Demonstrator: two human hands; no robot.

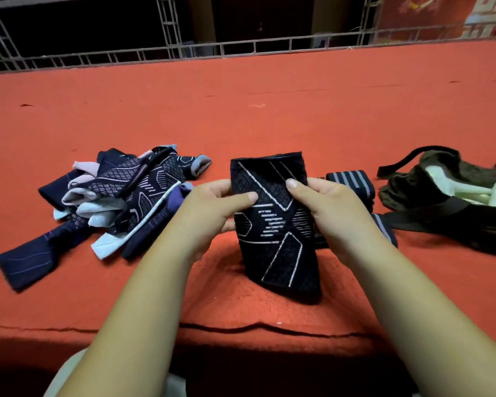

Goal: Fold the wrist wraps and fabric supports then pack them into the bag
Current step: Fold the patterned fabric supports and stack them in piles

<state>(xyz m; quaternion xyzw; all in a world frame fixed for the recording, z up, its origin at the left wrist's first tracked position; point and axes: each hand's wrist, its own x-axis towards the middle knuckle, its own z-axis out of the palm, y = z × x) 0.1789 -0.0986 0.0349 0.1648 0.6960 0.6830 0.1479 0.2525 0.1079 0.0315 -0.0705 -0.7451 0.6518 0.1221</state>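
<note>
A dark knitted fabric support [272, 224] with pale geometric lines is held upright in the middle, above the red cloth. My left hand [212, 207] pinches its left edge and my right hand [327, 207] pinches its right edge, thumbs on the front. To the left lies a heap of navy, grey and pink supports and wraps [109, 196]. A striped wrist wrap [352, 181] lies just behind my right hand. The dark olive bag [453, 196] stands open at the right, with pale items inside.
The red cloth [269, 110] covers the whole work surface, and its front edge runs under my forearms. A metal railing [241, 50] lines the far edge. The bag's strap [407, 159] trails to the left of the bag.
</note>
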